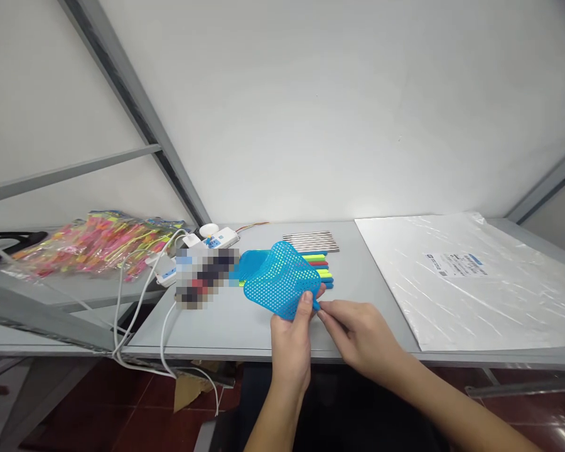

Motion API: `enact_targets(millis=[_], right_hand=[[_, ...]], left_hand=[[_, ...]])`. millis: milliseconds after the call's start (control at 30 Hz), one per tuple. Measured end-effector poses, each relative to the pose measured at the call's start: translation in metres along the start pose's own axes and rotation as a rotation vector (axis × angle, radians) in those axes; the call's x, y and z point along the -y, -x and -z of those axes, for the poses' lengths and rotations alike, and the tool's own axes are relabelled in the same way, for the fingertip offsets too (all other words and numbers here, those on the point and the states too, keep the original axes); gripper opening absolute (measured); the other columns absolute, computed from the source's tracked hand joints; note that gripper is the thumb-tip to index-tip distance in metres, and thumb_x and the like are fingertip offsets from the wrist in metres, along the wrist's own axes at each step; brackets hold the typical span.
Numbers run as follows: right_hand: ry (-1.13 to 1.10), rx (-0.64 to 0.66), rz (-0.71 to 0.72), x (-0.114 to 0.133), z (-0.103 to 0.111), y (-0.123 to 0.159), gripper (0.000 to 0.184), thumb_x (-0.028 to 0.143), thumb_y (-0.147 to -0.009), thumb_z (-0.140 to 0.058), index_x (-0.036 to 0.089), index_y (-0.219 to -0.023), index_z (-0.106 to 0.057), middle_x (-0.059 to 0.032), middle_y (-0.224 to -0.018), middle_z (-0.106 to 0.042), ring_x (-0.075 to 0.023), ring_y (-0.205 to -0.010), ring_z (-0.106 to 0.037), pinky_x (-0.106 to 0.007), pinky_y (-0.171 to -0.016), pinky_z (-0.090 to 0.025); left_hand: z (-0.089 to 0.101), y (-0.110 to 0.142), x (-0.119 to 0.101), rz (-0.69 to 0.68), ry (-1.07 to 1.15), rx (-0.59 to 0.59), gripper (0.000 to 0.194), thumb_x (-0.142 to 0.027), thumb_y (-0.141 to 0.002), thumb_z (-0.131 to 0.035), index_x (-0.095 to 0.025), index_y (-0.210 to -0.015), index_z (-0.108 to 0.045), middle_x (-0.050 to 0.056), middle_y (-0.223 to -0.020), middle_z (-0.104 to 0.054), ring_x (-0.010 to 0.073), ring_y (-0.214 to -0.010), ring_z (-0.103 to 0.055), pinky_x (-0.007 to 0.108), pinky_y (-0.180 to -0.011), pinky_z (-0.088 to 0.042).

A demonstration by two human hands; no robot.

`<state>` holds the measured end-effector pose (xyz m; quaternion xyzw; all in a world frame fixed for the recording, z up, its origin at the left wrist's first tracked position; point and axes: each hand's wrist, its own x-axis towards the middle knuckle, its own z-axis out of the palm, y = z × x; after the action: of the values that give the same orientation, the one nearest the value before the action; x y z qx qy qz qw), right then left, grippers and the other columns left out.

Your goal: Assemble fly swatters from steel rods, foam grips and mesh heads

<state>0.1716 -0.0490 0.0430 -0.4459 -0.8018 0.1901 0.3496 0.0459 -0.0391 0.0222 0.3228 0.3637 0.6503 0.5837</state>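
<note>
A blue perforated fly swatter head (pixel 282 282) is raised over the table's front part, its mesh bent into a wavy shape. My left hand (pixel 294 342) is closed around its lower edge, the thumb pressed on the mesh. With fingertips pinched together, my right hand (pixel 362 333) grips the short blue neck at the head's lower right corner. Behind it lie more blue swatter heads (pixel 252 262), partly covered. Several coloured plastic handles (pixel 327 274) in blue, yellow-green and red lie in a row. Beyond those is a row of shiny metal rods (pixel 311 242).
A large white plastic-wrapped sheet (pixel 452 289) with a label covers the grey table's right side. At left stand power strips (pixel 223 238) with white cables (pixel 144 295) hanging over the edge, beside a pixelated patch. Bagged colourful items (pixel 103 242) lie farther left, past a metal frame (pixel 136 113).
</note>
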Motion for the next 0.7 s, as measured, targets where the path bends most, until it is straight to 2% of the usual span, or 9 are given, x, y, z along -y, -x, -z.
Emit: enact_targets(millis=[167,233,367,533,700], right_hand=[[0.022,-0.002,-0.008,0.001,-0.001,-0.014,0.023,0.024,-0.097,-0.042,0.020,-0.091,-0.064,-0.0036,-0.086,-0.070,-0.0156,-0.075,-0.064,-0.026,-0.066,-0.044],[0.016,0.014,-0.018,0.003,-0.004,-0.019,0.022,0.026,-0.097,-0.043,0.021,-0.094,-0.064,-0.0032,-0.089,-0.070,-0.0161,-0.078,-0.065,-0.026,-0.068,-0.045],[0.080,0.034,-0.069,0.003,-0.013,-0.022,0.023,0.028,-0.098,-0.044,0.020,-0.093,-0.065,-0.0039,-0.086,-0.070,-0.0176,-0.075,-0.065,-0.027,-0.065,-0.044],[0.107,0.056,-0.098,0.004,-0.016,-0.021,0.023,0.028,-0.098,-0.042,0.019,-0.091,-0.062,-0.0045,-0.086,-0.070,-0.0186,-0.075,-0.065,-0.027,-0.064,-0.042],[0.071,0.116,-0.106,0.008,-0.012,-0.019,0.029,0.032,-0.099,-0.039,0.021,-0.079,-0.056,-0.0010,-0.076,-0.065,-0.0159,-0.069,-0.060,-0.026,-0.062,-0.039]], left_hand=[[0.010,-0.003,-0.003,0.076,0.009,0.128,0.031,-0.039,-0.084,-0.068,-0.017,-0.106,-0.073,0.012,-0.115,-0.069,0.0271,-0.112,-0.062,0.041,-0.102,-0.044],[0.014,-0.003,-0.003,0.096,0.024,0.142,0.033,-0.040,-0.084,-0.067,-0.017,-0.108,-0.073,0.013,-0.118,-0.068,0.0276,-0.114,-0.061,0.041,-0.102,-0.044],[0.021,-0.003,0.000,0.048,-0.039,0.072,0.033,-0.040,-0.084,-0.067,-0.016,-0.106,-0.074,0.012,-0.117,-0.069,0.0271,-0.117,-0.059,0.041,-0.105,-0.041],[0.021,-0.005,0.006,-0.006,-0.019,0.000,0.032,-0.040,-0.086,-0.065,-0.014,-0.102,-0.074,0.012,-0.112,-0.070,0.0259,-0.112,-0.061,0.040,-0.102,-0.044],[0.027,-0.016,-0.004,-0.108,-0.007,-0.105,0.030,-0.043,-0.084,-0.067,-0.014,-0.089,-0.074,0.010,-0.100,-0.073,0.0233,-0.101,-0.066,0.038,-0.095,-0.049]])
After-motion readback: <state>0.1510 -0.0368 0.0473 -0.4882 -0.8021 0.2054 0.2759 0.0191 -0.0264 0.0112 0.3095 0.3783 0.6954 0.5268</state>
